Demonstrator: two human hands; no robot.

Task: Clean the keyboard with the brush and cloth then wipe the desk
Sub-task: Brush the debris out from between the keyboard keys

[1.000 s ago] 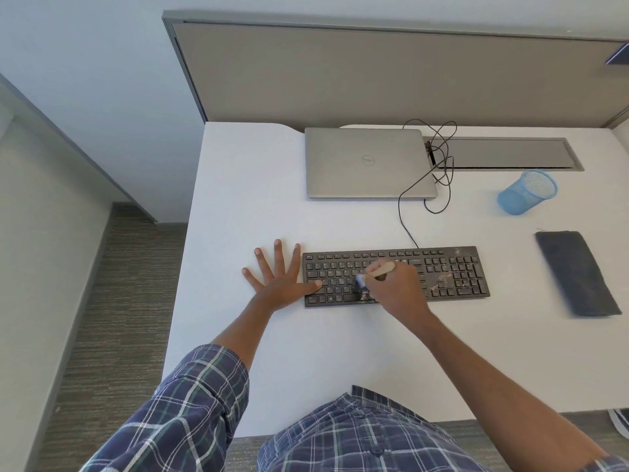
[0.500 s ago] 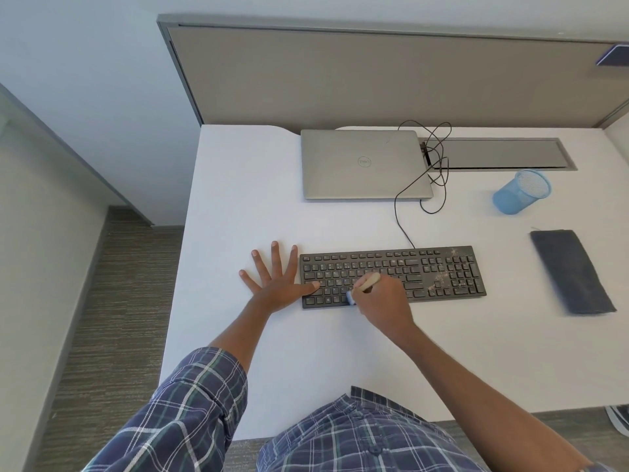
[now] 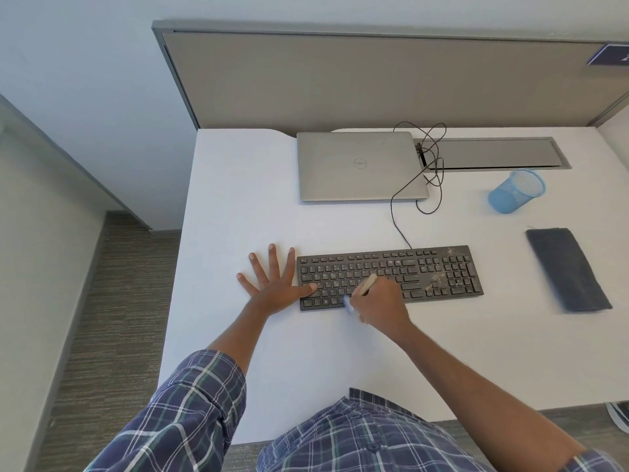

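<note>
- The left hand [image 3: 272, 289] lies spread flat on the worktop [image 3: 238, 199], its thumb pressing the left end of the keyboard [image 3: 442, 277].
- The right hand [image 3: 383, 304] grips the brush [image 3: 369, 282], with its bristles down at the keyboard's front edge.
- The keyboard's long axis runs left to right. The crumbs [image 3: 439, 274] lie right of the right hand, which is the nearer one.
- The cloth [image 3: 568, 269] lies further right, well apart.
</note>
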